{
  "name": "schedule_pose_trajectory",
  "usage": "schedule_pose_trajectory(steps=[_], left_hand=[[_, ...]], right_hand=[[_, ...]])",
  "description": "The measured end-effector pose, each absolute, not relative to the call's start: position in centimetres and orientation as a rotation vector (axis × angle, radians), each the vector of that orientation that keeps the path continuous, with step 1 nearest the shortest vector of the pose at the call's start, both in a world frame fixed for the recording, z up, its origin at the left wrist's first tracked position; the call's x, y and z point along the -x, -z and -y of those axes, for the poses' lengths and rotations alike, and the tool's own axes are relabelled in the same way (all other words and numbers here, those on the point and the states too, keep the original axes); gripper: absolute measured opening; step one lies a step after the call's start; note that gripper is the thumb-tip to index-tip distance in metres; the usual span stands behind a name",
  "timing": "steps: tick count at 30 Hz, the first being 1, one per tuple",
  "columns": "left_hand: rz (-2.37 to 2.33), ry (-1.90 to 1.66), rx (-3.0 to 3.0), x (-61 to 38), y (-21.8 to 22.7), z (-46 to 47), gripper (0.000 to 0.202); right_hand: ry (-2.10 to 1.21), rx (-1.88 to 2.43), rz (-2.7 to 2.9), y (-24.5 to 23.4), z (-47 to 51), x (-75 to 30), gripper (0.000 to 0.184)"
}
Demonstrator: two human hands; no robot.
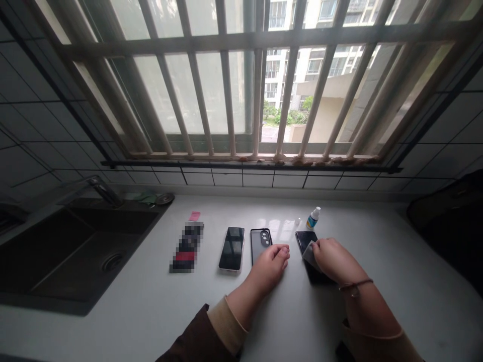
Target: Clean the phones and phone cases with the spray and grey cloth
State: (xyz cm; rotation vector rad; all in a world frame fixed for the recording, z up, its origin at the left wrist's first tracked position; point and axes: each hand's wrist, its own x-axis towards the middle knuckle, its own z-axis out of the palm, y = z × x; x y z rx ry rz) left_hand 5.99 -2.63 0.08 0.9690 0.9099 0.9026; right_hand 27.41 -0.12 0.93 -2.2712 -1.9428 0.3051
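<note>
My right hand [330, 257] pinches a small light-grey cloth [311, 255] and holds it against a dark phone [306, 237] lying flat on the counter. That hand and the cloth hide part of the phone. My left hand [270, 264] rests with curled fingers over the lower right part of a black-rimmed phone case [259, 240] with camera cut-outs. Nothing shows between its fingers. Behind the dark phone stands a small spray bottle [313, 219] with a white top and blue label, its clear cap [298, 221] beside it.
A second phone [231, 249] lies face up left of the case. Further left are a pixelated dark packet [187, 249] and a pink slip [194, 216]. A dark sink [94, 241] with a tap [103, 190] fills the counter's left. A dark bag-like object [453, 231] stands at right.
</note>
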Motion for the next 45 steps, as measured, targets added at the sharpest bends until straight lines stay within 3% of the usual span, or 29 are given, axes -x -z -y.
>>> schedule_pose_trajectory(steps=[5,22,29,34,38,45], left_hand=[[-0.751,-0.772,-0.562,-7.2,0.7,3.1,0.052],[-0.63,-0.744,-0.537,-6.1,-1.0,3.6,0.048],[-0.753,-1.044,-0.606,-4.8,-0.6,2.0,0.038],[-0.56,-0.992,-0.498,-4.6,-1.3,2.0,0.06],[-0.534,-0.897,-0.363,-4.6,-1.5,2.5,0.077],[-0.501,-0.914,-0.307,-4.0,-2.6,2.0,0.076]], right_hand=[[-0.305,2.366,1.892,0.9,-0.5,-27.3,0.04],[-0.628,2.078,1.784,0.8,-1.2,-26.1,0.032],[-0.743,1.809,1.597,-1.2,-0.6,-24.6,0.045],[-1.181,1.301,1.411,-2.1,1.4,-20.9,0.045],[-1.318,1.183,1.375,-2.3,2.5,-18.7,0.04],[-1.508,1.058,1.253,-2.8,2.5,-18.9,0.035]])
